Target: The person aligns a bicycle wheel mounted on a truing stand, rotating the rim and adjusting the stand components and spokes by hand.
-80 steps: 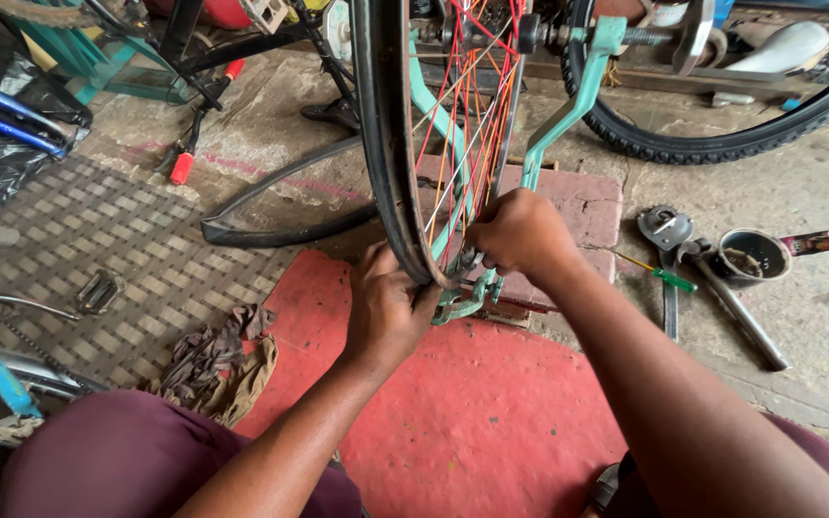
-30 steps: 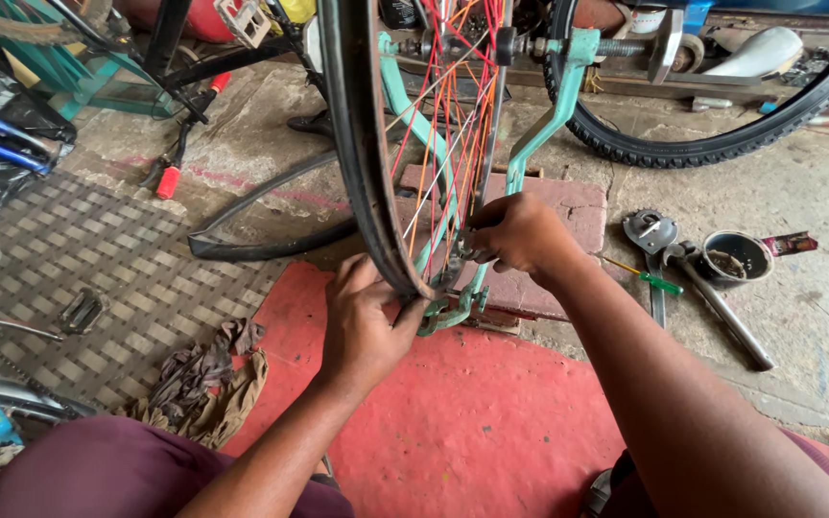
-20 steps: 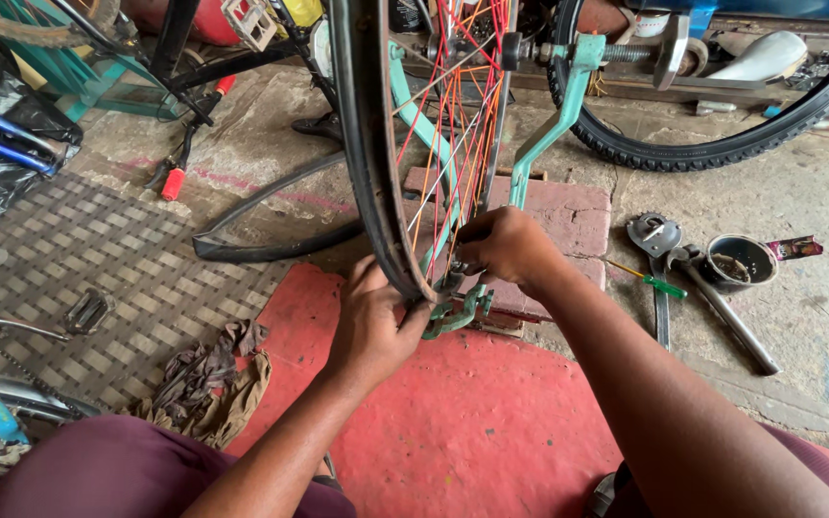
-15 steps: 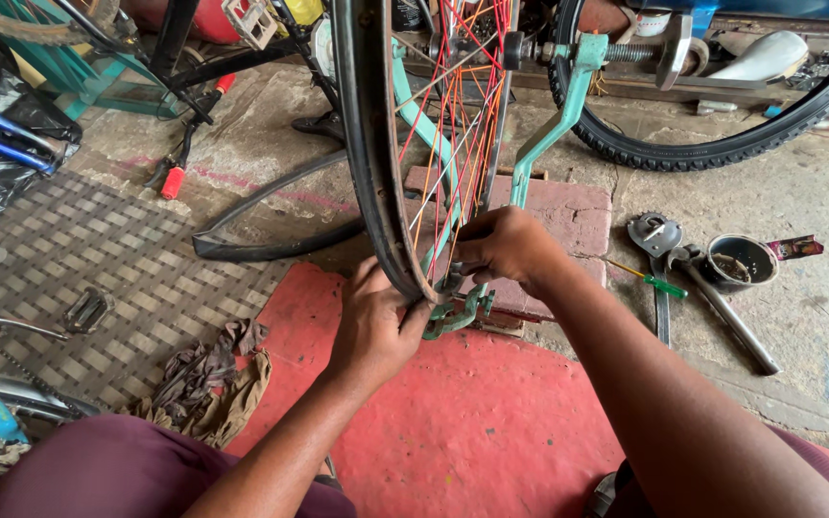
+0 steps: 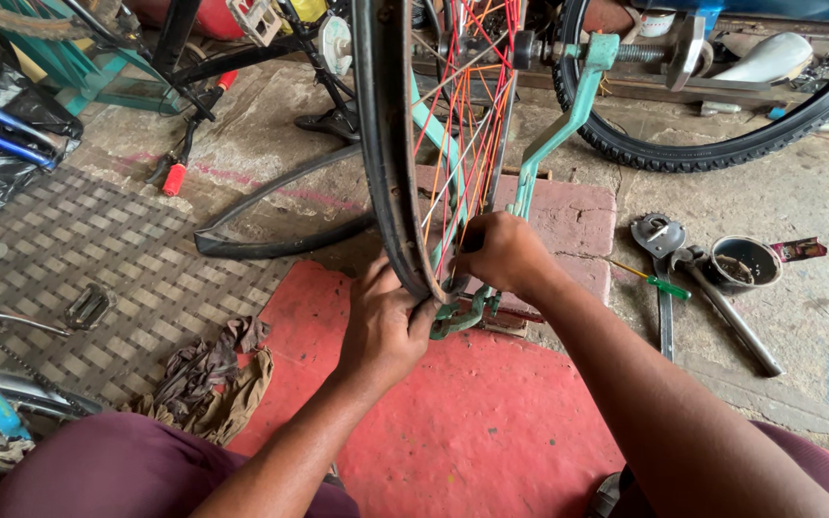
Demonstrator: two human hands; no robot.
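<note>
Head view, looking down at an upturned bicycle wheel [image 5: 390, 144] standing on edge, its black rim set in a pale green frame [image 5: 558, 125] and laced with orange, red and white spokes [image 5: 462, 144]. The wheel's lowest part lay just above a red mat [image 5: 472, 422], and it stood between the two hands, hiding part of each.

Left of the wheel lay a curved black strip of rubber [image 5: 271, 206], a checkered mat [image 5: 88, 259] and, nearer the viewer, a crumpled brown rag [image 5: 213, 379]. Behind the wheel, a second tyre with a knobbed tread [image 5: 712, 149] arched over the concrete floor. Right of the wheel lay a wrench [image 5: 659, 259], a long metal tool [image 5: 736, 321], a green-handled screwdriver [image 5: 659, 285] and a small round metal tin [image 5: 746, 264] holding dark, greasy residue; its exact contents could not be told.

The left hand [image 5: 386, 321] gripped the bottom of the rim, thumb and fingers curled closed around it. The right hand [image 5: 506, 254] reached in from the wheel's right side, fingers bunched closed at the spokes close to the rim; whether they pinched a spoke or a small tool could not be told, as the hand covered the spot. A green frame end [image 5: 462, 315] showed just below both hands.
</note>
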